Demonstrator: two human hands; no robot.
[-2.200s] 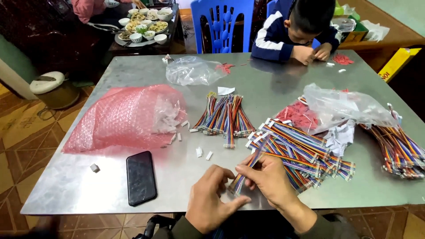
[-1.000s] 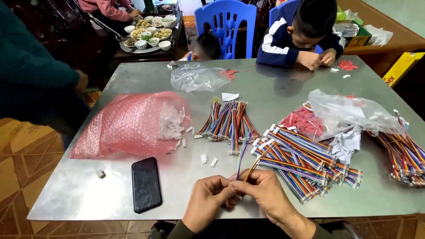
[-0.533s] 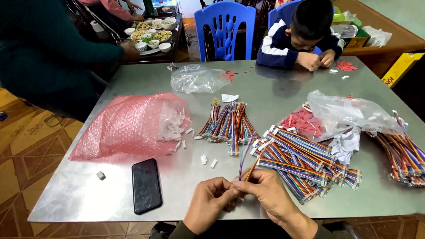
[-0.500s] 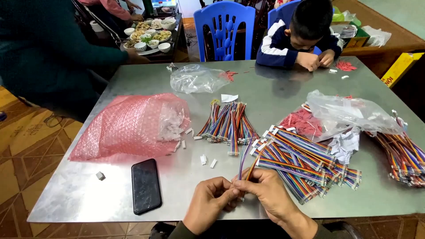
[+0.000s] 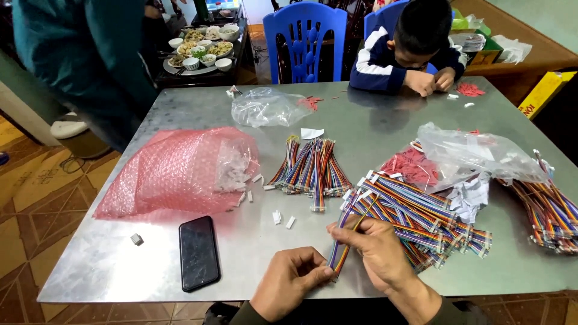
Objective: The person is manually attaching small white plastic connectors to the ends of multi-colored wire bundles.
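Observation:
Both hands hold one short multicoloured ribbon cable (image 5: pixel 344 243) at the near edge of the metal table (image 5: pixel 373 129). My left hand (image 5: pixel 290 286) pinches its lower end. My right hand (image 5: pixel 374 250) grips it higher up, thumb and fingers closed around the wires. Just right of my hands lies a big heap of the same striped cables (image 5: pixel 421 216) with white connectors. A second, smaller fan of cables (image 5: pixel 311 165) lies at the table's middle.
A pink bubble-wrap bag (image 5: pixel 177 171) with small white connectors lies left, a black phone (image 5: pixel 198 253) near it. Clear plastic bags (image 5: pixel 475 153) and more cables (image 5: pixel 551 210) sit right. A child sits opposite; a standing person in a teal sleeve (image 5: pixel 84 54) is at the far left.
The cable has risen between my hands, and my right hand has slid up along it. The person at the left has stepped closer to the table.

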